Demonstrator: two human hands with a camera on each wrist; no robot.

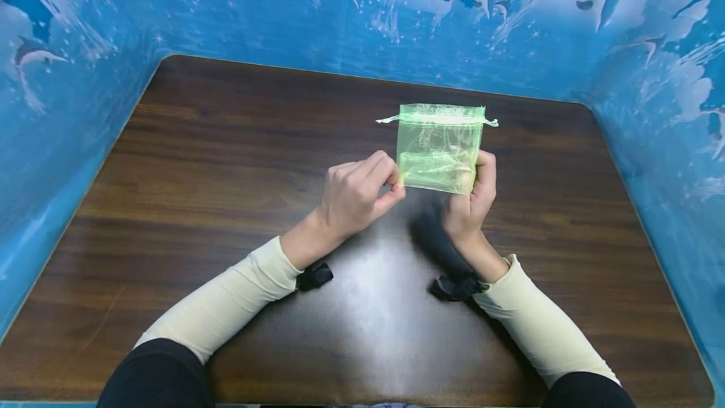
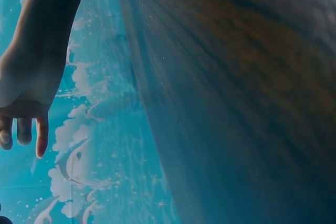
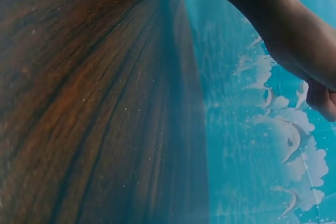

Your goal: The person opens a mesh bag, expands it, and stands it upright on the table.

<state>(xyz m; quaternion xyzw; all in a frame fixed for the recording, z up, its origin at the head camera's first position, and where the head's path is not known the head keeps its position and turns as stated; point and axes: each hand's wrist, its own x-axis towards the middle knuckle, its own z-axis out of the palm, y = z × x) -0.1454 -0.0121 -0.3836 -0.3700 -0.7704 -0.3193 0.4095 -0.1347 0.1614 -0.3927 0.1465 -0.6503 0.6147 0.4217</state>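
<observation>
A small sheer green organza drawstring bag (image 1: 438, 150) is held up over the dark wooden table, its pale ribbon running across the top with ends sticking out both sides. My left hand (image 1: 362, 191) pinches its lower left corner between thumb and forefinger. At the lower right edge my right hand (image 1: 474, 197) grips the bag, thumb in front, with some fingers showing faintly through the mesh. In the left wrist view the left hand (image 2: 29, 93) appears at the left edge, several fingers pointing down. The right hand (image 3: 320, 93) is partly cut off in the right wrist view; neither wrist view shows the bag.
The brown wooden table (image 1: 226, 181) has rounded far corners. Blue sheeting printed with dolphins (image 1: 283, 30) rises behind it and at both sides. Black camera straps sit at both wrists, and a bright glare lies on the tabletop between the forearms.
</observation>
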